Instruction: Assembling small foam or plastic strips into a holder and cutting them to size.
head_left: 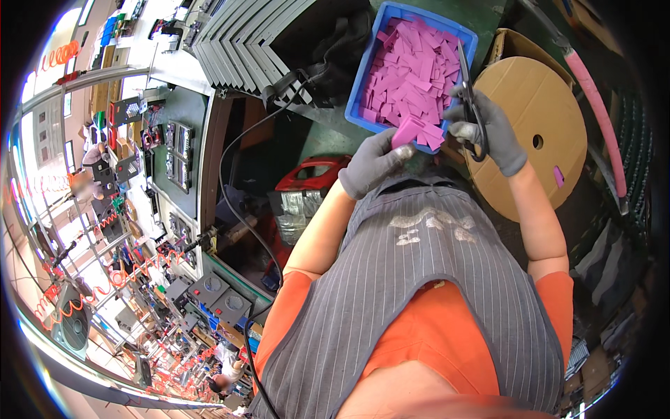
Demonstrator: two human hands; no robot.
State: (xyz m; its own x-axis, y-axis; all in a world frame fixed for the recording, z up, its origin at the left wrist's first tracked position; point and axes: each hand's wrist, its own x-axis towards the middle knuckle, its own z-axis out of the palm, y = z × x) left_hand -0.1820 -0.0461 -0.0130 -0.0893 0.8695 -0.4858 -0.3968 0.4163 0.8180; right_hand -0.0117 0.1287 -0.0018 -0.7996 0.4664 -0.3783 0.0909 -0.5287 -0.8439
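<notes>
My left hand (375,162), in a grey glove, is closed on a folded pink strip (407,131) just over the near edge of a blue bin (357,91). Many small cut pink pieces (412,66) fill that bin. In my right hand (494,133), also gloved in grey, is a pair of black-handled scissors (476,129). Their blades point away from me, along the bin's right side. A few pink pieces (431,137) lie at the bin's near right corner, close to my left fingertips.
A round cardboard disc (530,105) with a centre hole stands right of my right hand. Grey angled metal panels (244,45) are stacked at the far left. A red case (307,174) sits low on the left. A black cable (227,188) hangs beside the workbench (192,146).
</notes>
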